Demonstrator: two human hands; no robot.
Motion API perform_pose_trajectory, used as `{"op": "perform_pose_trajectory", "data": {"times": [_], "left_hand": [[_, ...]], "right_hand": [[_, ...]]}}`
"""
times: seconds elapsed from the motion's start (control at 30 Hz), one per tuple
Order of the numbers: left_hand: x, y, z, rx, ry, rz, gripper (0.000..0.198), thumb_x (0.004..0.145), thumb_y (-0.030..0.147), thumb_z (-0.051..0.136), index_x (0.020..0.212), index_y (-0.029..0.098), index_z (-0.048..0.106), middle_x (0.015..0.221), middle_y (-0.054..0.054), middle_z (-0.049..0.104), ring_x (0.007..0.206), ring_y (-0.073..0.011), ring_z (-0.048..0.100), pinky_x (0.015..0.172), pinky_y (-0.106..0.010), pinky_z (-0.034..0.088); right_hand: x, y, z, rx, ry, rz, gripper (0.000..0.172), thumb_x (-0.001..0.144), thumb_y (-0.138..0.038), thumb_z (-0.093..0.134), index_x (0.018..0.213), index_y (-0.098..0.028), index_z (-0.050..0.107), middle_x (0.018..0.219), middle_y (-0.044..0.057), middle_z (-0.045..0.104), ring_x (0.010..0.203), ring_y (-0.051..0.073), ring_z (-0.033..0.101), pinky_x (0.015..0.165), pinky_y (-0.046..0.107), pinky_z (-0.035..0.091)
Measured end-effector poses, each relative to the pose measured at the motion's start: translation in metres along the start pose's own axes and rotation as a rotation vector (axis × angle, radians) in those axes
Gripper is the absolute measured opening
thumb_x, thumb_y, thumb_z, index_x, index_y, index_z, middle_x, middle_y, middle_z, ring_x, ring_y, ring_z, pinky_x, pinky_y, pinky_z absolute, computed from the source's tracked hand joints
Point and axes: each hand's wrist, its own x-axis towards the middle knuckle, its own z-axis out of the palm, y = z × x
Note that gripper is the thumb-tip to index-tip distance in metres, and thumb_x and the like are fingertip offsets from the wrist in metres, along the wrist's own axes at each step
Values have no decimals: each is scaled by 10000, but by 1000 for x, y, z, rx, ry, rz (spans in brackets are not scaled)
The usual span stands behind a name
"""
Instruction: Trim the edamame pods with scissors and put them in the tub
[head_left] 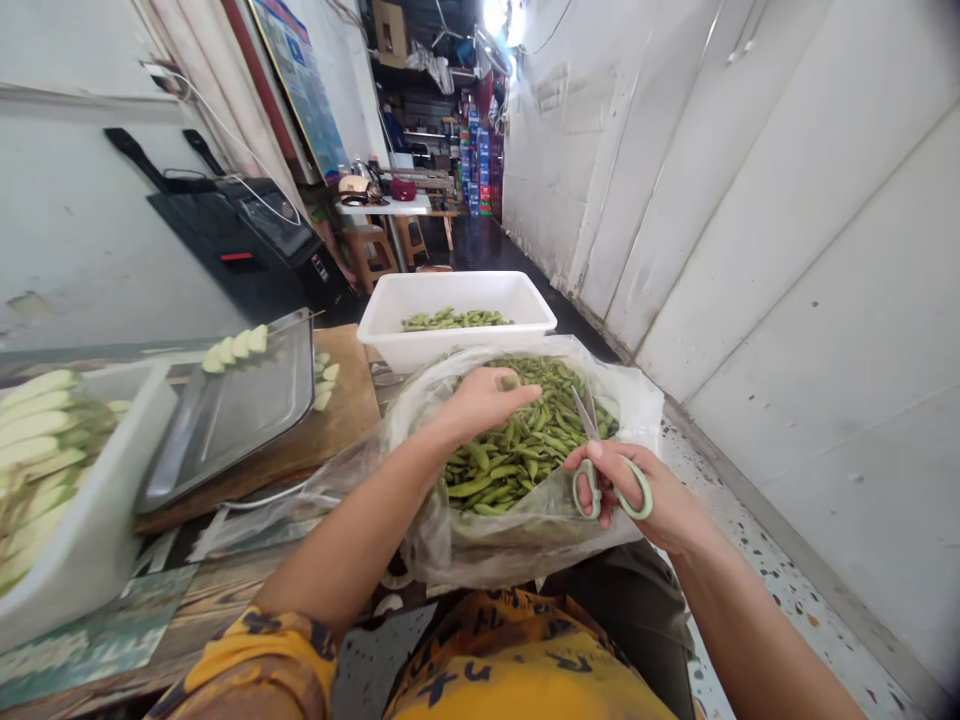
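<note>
A clear plastic bag (637, 400), spread wide at the top, is full of green soybean pods (525, 440) in front of me. Over the pods, my left hand (491, 400) is closed with its fingers curled and thumb stretched forward. Green shows between finger and thumb, but I cannot make out whether it is a held pod or the heap behind. At the bag's right side, my right hand (634, 485) grips a pair of scissors (589, 418) by their pale green handles. The blades are parted and point up and away from me, above the pods.
Beyond the bag stands a white plastic tub (457, 345) with some pods inside. On the left, a metal tray (247, 400) holding skewered pale slices rests on a wooden board (345, 400). Nearer is a white bin (112, 500) of more skewered slices. A wall (750, 250) runs along the right.
</note>
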Motion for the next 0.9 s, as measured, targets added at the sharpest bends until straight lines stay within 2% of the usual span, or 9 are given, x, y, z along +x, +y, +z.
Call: {"op": "perform_pose_trajectory", "data": {"times": [0.07,0.13,0.23,0.3,0.43,0.57,0.63,0.77,0.9], "left_hand": [[0,-7,0,360,55,128,281,698,412,685,592,175,578,536,12,506,522,-116,409,511,-235,250],[1,-12,1,585,1,169,186,687,365,700,648,188,657,614,-14,582,586,-145,471,541,-245,261],[3,-16,3,737,-95,161,97,697,294,694,672,201,693,666,-38,628,635,-172,524,575,-250,290],[3,-15,4,728,-87,197,82,712,263,677,663,199,686,680,-44,637,660,-177,540,599,-246,312],[1,-9,4,456,-16,265,141,778,288,609,703,174,646,699,-35,642,661,-154,540,618,-228,362],[-3,-1,3,14,-179,109,178,828,336,543,796,162,570,729,-21,655,484,-85,463,462,-198,339],[-4,1,5,-185,-217,21,176,811,330,573,830,158,537,732,-25,660,445,-66,463,405,-180,312],[-4,3,12,-407,-153,-54,202,784,304,634,774,143,513,542,18,577,392,-40,449,379,-141,304],[-4,3,17,-491,-78,-90,212,785,305,649,778,150,505,575,32,560,472,-83,585,372,-135,366]], "right_hand": [[0,2,0,-7,1,-16,457,812,-605,557,853,-158,644,573,9,580,501,137,534,425,232,455],[0,4,0,-18,2,-27,460,816,-598,560,861,-148,641,568,6,577,493,131,530,421,228,456],[1,5,1,-24,-6,-31,462,818,-596,558,853,-143,643,556,1,570,478,124,520,409,223,454],[2,6,2,-19,-13,-35,459,820,-591,559,843,-140,640,550,-1,568,468,118,514,400,216,447],[4,6,4,-10,-21,-34,444,814,-578,574,812,-137,624,551,-4,569,459,109,509,392,205,438],[8,7,7,-15,-48,-8,468,786,-596,592,801,-129,625,542,-11,567,431,99,495,366,197,423],[9,7,10,-21,-63,-3,482,778,-605,595,811,-125,622,542,-11,569,430,99,499,360,194,424],[12,7,16,-37,-87,-13,481,781,-611,592,817,-132,617,539,-16,562,433,92,494,355,178,415],[13,8,19,-84,-101,-23,457,807,-600,569,801,-145,610,552,-15,575,415,83,486,357,173,415]]}}
